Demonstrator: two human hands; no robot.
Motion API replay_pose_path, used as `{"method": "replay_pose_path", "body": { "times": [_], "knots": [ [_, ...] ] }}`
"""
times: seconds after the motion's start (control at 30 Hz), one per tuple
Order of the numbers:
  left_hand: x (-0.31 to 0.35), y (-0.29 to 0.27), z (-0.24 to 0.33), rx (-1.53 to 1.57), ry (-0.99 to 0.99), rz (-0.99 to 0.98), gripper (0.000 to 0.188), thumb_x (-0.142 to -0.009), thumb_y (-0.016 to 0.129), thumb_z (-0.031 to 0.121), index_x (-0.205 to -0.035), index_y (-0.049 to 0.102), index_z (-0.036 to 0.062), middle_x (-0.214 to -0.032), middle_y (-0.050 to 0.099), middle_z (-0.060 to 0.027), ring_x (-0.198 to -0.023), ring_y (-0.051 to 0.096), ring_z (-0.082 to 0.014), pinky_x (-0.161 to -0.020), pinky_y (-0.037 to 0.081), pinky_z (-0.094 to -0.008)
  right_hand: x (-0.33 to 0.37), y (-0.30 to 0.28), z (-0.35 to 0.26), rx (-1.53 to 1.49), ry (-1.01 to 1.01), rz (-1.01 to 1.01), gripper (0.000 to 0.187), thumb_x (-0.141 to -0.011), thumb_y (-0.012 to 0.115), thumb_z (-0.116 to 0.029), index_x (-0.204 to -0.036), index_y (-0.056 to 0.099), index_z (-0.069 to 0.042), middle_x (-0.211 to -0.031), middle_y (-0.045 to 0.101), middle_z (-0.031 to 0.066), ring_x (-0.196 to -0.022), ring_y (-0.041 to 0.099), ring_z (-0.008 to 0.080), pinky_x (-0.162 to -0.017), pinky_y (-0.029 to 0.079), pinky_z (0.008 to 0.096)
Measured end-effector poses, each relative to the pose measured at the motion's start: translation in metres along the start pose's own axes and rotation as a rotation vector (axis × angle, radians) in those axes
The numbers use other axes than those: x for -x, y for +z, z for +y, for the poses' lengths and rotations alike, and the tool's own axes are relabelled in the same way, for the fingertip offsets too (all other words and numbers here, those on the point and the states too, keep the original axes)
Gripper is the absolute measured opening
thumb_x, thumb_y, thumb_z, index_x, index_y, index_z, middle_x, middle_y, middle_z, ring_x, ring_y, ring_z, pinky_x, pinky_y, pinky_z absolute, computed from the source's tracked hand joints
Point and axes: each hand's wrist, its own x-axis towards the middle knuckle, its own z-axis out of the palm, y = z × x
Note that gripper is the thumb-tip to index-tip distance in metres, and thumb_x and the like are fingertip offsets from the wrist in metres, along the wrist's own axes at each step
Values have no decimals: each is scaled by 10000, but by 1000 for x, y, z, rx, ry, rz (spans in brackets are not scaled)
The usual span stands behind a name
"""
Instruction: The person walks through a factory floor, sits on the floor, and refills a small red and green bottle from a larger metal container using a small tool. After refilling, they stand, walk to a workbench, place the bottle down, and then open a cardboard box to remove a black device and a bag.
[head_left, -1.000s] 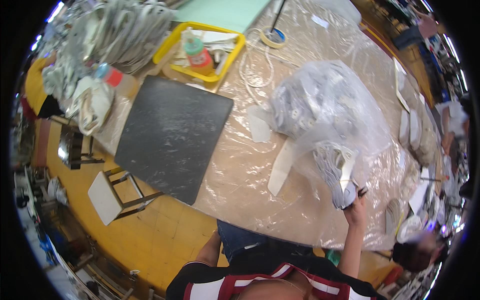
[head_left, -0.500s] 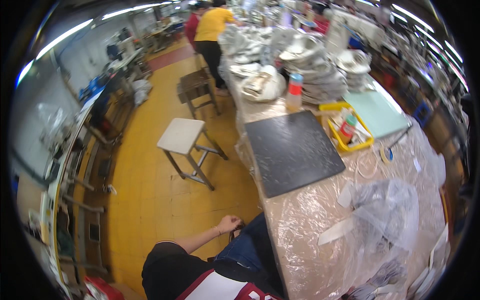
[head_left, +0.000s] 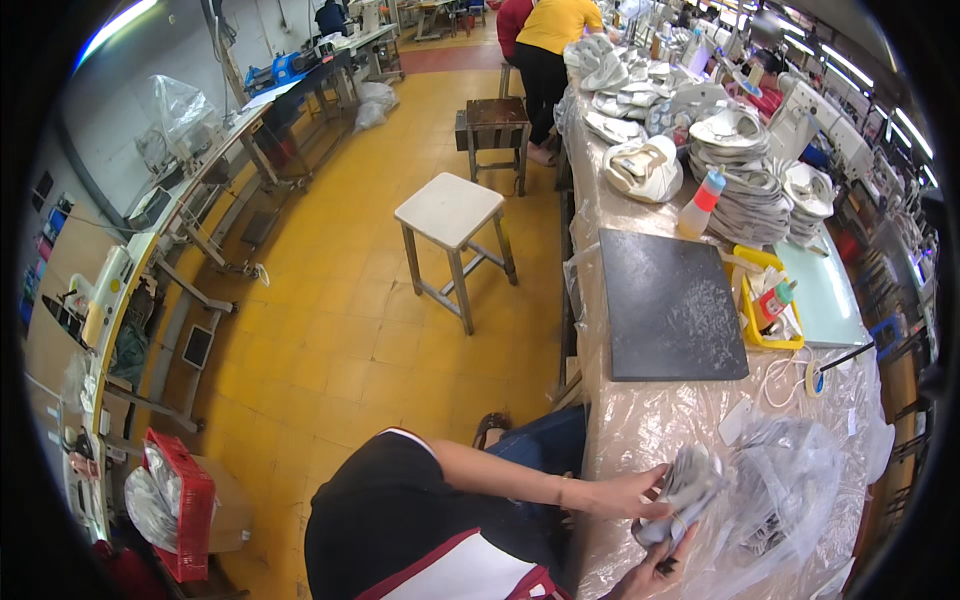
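Over the near part of the table, both hands grip a bundle of thin grey-and-white pieces (head_left: 692, 482), possibly shoe parts. My left hand (head_left: 635, 494) holds its left side with bent fingers. Lower down, my right hand (head_left: 668, 568) closes around the bottom of the bundle; part of that hand is hidden. A crumpled clear plastic bag (head_left: 785, 490) lies just right of the bundle, with some pale pieces showing through it.
Farther along the plastic-covered table lie a black cutting mat (head_left: 665, 305), a yellow basket (head_left: 752, 325) with a bottle, another bottle (head_left: 700, 205) and stacked white shoe uppers (head_left: 735, 170). A stool (head_left: 450, 210) stands on the left floor. Two people (head_left: 545, 40) work beyond.
My left hand has moved from beside my leg to the table and now holds the bundle with my right hand, which was not visible before. The view has turned, shifting the table rightward.
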Motion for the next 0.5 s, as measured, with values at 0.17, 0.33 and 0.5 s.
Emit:
{"method": "replay_pose_path", "body": {
  "times": [0.17, 0.33, 0.5],
  "knots": [
    [-15, 11, 1, 351, -145, 0, 927, -857, 710, 455, -1472, 204, -20, -1348, 459, -163, -1237, 440, -209, -1034, 376, -326, 11, 11, 10, 449, -266, 78, 376, -897, 693, -306, -1192, 671, -74, -854, 674, 116, -594, 513, 169, -565, 451, 333],
    [-22, -2, 1, 327, -170, 5, 890, -858, 709, 440, -1452, 245, -33, -1345, 466, -148, -1228, 446, -199, -1028, 381, -303, -8, 6, 73, 0, -360, -116, 450, -973, 582, -303, -1250, 566, 52, -1344, 534, 164, -1162, 571, 261, -955, 449, 327],
    [-30, -11, 1, 201, -171, -31, 932, -813, 764, 434, -1434, 264, -48, -1323, 492, -163, -1221, 460, -211, -1038, 376, -307, -17, 14, 59, 67, -339, -1, 323, -1010, 521, -184, -1162, 604, 89, -1269, 583, 196, -1094, 597, 233, -903, 475, 331]
  ]
}}
